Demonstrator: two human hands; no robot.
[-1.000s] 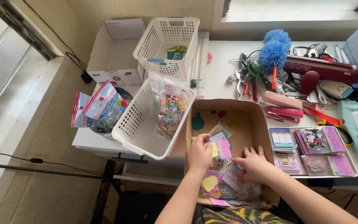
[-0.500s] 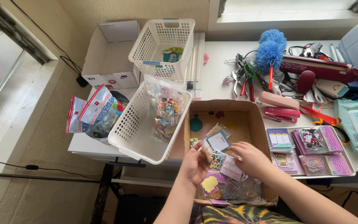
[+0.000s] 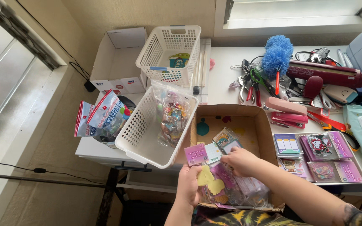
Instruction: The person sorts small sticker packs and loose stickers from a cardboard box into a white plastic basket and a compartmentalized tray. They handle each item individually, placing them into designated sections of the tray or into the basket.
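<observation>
head cam | looks steeply down | close over cardboard box (image 3: 254, 125) | single view

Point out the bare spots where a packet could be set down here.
Free: the floor of the near white basket, left of its clear bag; the far half of the cardboard box, beyond both hands; the open white box. Crowded: the table's right side around the pink stapler, and the tray of packets.

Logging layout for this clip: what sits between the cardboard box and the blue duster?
In the head view, a pink stapler lies between the cardboard box and the blue duster, with scissors and pliers just left of it.
</observation>
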